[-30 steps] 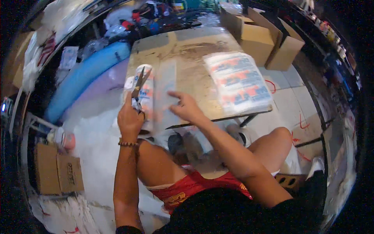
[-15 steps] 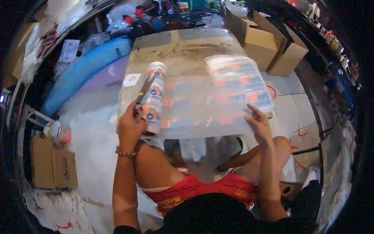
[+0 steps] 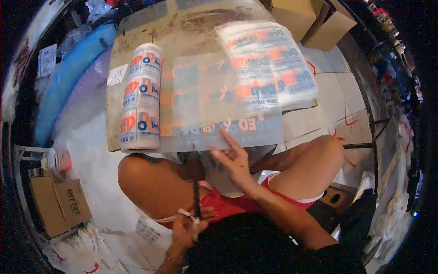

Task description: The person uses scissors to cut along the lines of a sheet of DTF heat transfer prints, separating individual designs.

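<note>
On the board lies a roll [image 3: 140, 98] of clear plastic film printed in orange and blue. A sheet of film [image 3: 200, 107] runs from it to the right. My right hand [image 3: 235, 162] is at the sheet's near edge, its index finger and thumb apart. Low over my lap, my left hand [image 3: 186, 230] is closed on scissors [image 3: 196, 201] with pale handles. Their dark, narrow blades point away from me and are blurred. A stack of cut printed sheets [image 3: 287, 73] lies at the board's right side, partly next to the drawn-out film.
The worn board [image 3: 178, 29] stands in front of my crossed legs. Open cardboard boxes [image 3: 296, 18] are behind it to the right. A blue wrapped bundle [image 3: 68, 77] lies at the left, with another cardboard box [image 3: 61, 205] at the lower left.
My left hand has come back from beside the roll to my lap with the scissors. The right hand has moved left along the film's near edge. The view has shifted.
</note>
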The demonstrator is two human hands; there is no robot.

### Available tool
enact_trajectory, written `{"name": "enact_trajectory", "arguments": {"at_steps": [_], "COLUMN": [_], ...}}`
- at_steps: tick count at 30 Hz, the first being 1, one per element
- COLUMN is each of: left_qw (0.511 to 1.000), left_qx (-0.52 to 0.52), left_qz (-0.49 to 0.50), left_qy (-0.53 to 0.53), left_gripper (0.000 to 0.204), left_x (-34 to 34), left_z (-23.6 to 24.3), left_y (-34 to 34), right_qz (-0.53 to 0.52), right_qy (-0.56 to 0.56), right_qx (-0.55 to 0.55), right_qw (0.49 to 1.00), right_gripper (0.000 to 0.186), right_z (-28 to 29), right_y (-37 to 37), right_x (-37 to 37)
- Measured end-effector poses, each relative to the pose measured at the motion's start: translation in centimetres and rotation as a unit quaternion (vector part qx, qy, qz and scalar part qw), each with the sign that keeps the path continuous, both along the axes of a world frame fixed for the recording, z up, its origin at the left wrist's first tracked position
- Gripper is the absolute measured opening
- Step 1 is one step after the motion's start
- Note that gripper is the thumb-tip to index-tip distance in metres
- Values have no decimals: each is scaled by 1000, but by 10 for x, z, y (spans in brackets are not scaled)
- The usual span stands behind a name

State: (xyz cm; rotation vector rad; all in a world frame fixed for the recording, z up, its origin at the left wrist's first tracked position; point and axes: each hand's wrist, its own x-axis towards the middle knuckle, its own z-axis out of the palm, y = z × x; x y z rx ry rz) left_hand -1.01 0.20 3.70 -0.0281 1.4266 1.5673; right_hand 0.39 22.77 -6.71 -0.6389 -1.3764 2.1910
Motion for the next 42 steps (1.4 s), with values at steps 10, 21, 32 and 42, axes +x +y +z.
{"name": "enact_trajectory", "arguments": {"at_steps": [10,21,32,42], "left_qw": [997,1000,981,999], "left_qx": [-44,19,70,28], "left_qz": [-41,13,101,33], "left_qy": [57,2,-150,10], "left_gripper": [54,48,48,66], "left_x": [13,10,-18,-45], "left_z": [-23,-46,-51,-36], "left_y": [22,35,52,90], "right_qz": [-96,-113,-115,-43], "right_qy": [-46,-25,-42,-99], "right_qx": [0,-14,36,39], "right_qw": [994,993,992,993], "right_gripper": [52,54,55,57], "right_z": [11,12,7,12], "right_y": [-14,-13,-13,-5], "right_x": [-34,-35,-36,-26]}}
